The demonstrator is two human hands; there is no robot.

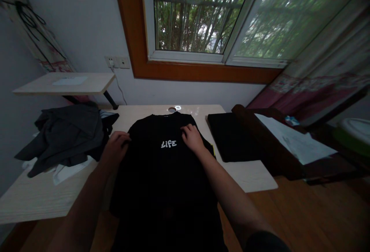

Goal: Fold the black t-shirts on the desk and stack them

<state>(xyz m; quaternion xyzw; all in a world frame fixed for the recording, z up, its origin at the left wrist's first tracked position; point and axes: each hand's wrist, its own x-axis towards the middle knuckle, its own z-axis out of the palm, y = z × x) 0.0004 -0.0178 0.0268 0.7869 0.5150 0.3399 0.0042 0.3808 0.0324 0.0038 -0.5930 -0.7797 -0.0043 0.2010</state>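
A black T-shirt [167, 175] with white lettering on it lies spread on the table, its neckline toward the wall and its lower part hanging over the near edge. At its left shoulder edge, my left hand [117, 144] has its fingers closed on the cloth. My right hand [192, 138] rests on the upper right of the shirt, beside the lettering, with its fingers loosely bent and apart on the fabric. A bit of yellow trim shows at the shirt's right edge, near my right forearm.
Dark grey clothes [72, 132] are heaped on the left of the light wooden table [37, 202], below a raised shelf [63, 82]. On the right lies a folded black cloth-like item [231, 138], beside a dark brown piece of furniture with a white sheet [291, 138]. A window [202, 17] is behind.
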